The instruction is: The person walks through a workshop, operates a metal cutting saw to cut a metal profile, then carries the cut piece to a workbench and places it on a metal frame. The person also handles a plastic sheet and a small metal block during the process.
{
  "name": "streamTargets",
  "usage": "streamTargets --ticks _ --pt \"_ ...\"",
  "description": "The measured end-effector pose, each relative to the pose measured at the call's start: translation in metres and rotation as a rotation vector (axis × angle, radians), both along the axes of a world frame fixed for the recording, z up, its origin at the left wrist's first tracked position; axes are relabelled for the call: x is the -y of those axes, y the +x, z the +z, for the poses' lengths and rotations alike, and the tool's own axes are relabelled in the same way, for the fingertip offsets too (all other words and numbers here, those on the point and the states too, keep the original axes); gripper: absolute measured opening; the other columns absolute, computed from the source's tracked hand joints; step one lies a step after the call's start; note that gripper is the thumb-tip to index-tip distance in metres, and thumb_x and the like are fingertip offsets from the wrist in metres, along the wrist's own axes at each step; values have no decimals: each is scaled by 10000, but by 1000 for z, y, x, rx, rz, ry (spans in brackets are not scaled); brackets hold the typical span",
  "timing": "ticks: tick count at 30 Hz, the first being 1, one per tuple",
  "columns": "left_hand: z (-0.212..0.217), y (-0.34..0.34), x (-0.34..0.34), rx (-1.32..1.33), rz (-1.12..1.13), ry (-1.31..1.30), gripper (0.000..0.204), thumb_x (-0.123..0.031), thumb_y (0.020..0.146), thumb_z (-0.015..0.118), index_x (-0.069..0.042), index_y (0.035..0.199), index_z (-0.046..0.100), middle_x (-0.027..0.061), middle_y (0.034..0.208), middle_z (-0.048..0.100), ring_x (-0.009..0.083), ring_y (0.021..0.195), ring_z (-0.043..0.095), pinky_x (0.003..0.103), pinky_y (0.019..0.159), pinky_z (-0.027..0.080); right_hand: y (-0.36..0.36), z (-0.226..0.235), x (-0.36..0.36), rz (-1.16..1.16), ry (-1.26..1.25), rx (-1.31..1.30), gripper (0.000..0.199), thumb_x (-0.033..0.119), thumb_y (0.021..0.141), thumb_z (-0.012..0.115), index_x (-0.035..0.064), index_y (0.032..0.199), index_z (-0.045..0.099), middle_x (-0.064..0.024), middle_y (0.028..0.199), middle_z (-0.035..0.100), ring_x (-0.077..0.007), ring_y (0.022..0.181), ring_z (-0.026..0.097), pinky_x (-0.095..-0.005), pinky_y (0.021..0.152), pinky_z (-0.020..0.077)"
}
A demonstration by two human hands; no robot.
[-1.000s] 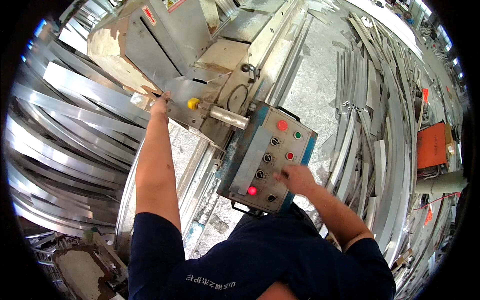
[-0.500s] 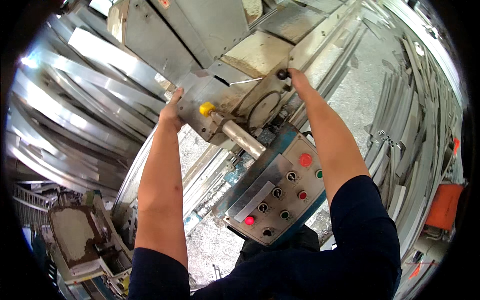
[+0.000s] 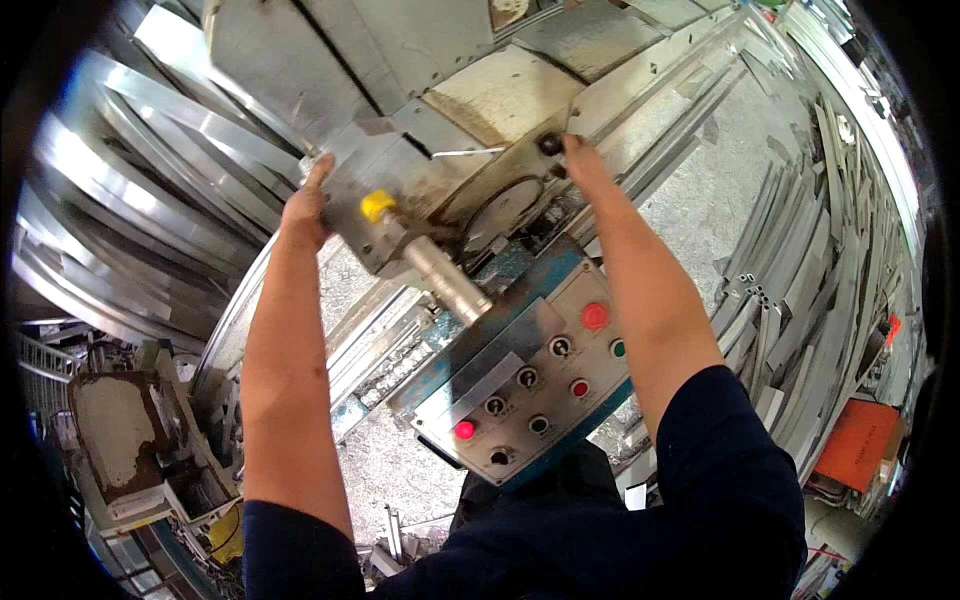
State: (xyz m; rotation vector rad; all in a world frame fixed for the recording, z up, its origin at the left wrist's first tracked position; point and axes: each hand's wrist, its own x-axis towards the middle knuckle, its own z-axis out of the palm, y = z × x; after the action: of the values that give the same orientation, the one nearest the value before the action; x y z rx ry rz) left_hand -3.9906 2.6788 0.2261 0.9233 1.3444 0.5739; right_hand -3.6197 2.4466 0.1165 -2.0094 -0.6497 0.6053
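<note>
R hand (image 3: 584, 164): moved from panel (image 3: 552, 399) to blk knob (image 3: 550, 145); can't tell if clenched
L hand (image 3: 306, 210): on plate (image 3: 350, 192) edge; can't tell grip
Panel: print illegible

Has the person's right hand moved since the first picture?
Yes. The right hand has moved forward, away from the body: from over the control panel to past its far edge, at the black knob.
</note>
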Motion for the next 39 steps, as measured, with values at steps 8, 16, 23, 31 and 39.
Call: streamTargets --ticks 8,16,23,31,39 --pt "19 -41 30 -72 -53 50 741 -613 717 702 7 1106 595 109 981 669 209 856 648 321 730 505 -8 0 46 88 159 -364 523 422 897 535 -5 1193 587 -243 1206 585 -397 1091 556 -439 891 440" --pt "25 -81 34 -31 -3 77 678 -548 774 698 -73 1231 541 53 1071 640 196 946 606 323 799 479 52 -152 17 133 -408 322 559 389 894 547 -30 1249 440 -254 1044 634 -422 934 619 -493 812 498" --pt "28 -126 33 -63 21 59 720 -520 799 688 -97 1335 461 60 1260 567 240 1136 534 386 994 404 49 -180 -19 588 -583 586 352 341 889 530 47 1074 590 -181 995 664 -375 925 636 -483 765 516" --pt "23 -167 29 -111 110 150 706 -577 816 636 -93 1306 479 49 1220 576 199 1077 558 347 883 473 66 -338 -13 367 -216 547 282 155 882 487 102 1130 611 -169 1050 656 -382 969 616 -481 796 508" --pt "27 -174 38 -44 13 -22 752 -526 769 715 -74 1318 470 67 1260 559 230 1132 538 404 950 435 89 -273 -32 734 -500 634 346 204 880 491 43 1160 615 -159 1195 606 -348 1090 577 -424 910 477"
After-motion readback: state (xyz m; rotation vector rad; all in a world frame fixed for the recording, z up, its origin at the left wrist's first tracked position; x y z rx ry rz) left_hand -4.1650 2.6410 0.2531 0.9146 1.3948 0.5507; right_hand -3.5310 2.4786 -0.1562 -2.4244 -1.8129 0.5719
